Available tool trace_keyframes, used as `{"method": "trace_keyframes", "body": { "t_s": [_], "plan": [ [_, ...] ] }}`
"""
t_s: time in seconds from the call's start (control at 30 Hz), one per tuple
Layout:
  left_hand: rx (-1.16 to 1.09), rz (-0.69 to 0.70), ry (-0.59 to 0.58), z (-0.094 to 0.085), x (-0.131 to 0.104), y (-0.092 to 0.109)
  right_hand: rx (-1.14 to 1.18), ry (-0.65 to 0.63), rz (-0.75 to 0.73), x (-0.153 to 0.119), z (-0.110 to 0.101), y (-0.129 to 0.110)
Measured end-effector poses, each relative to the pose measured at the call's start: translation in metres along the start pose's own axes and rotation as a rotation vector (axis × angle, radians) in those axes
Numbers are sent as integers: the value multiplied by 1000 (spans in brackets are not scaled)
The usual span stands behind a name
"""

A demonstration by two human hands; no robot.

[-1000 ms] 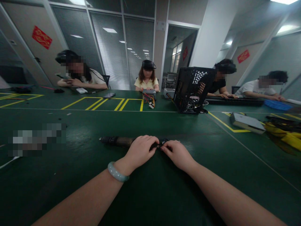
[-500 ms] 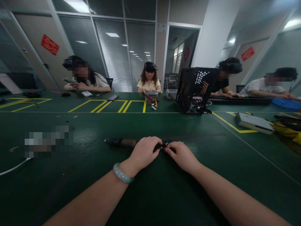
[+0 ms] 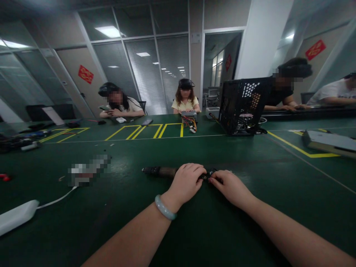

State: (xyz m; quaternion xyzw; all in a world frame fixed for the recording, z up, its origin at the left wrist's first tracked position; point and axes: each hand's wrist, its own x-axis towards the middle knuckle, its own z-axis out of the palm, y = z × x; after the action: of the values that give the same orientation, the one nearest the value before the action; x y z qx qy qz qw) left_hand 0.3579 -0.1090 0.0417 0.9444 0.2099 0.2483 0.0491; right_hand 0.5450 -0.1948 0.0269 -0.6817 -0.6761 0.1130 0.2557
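A dark, rod-shaped tool (image 3: 167, 172) with a metal tip at its left end lies on the green table. My left hand (image 3: 189, 182), with a pale bangle (image 3: 165, 208) on the wrist, is closed over the tool's right part. Just to the right, my right hand (image 3: 232, 186) pinches a small black piece (image 3: 213, 172) at the tool's right end, thumb and forefinger together. The two hands' fingertips nearly meet. My fingers hide most of that end, and its details are too small to tell.
Behind the hands stands a black computer case (image 3: 244, 107). A metal box (image 3: 328, 142) lies at the right; a blurred item (image 3: 90, 170) and a white power strip (image 3: 18, 217) are at the left. Several people sit across the green table (image 3: 125, 237), one behind loose wires (image 3: 190, 124).
The view has turned left, so everything appears further right and the white power strip has come into view. Both hands keep their hold at the tool's right end.
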Motion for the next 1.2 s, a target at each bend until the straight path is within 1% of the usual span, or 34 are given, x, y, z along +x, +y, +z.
{"method": "trace_keyframes", "body": {
  "t_s": [0.1,0.27,0.47,0.73,0.9,1.1,1.2],
  "plan": [
    [4,-20,-11,0,0,-1,3,-7,11,0,0,-1],
    [-22,5,-66,0,0,-4,11,-14,12,0,-1,-2],
    [-29,-35,-65,-2,1,-2,21,-26,33,0,-2,-2],
    [-26,-9,-92,-3,1,-2,-10,13,12,1,1,1],
    [-61,-56,-83,-2,1,-2,-3,5,32,0,0,-1],
    [-53,7,-95,1,1,-6,-17,2,49,0,-3,-5],
    [-66,-17,-86,1,1,-5,-7,-7,44,0,-3,-4]
  ]
}}
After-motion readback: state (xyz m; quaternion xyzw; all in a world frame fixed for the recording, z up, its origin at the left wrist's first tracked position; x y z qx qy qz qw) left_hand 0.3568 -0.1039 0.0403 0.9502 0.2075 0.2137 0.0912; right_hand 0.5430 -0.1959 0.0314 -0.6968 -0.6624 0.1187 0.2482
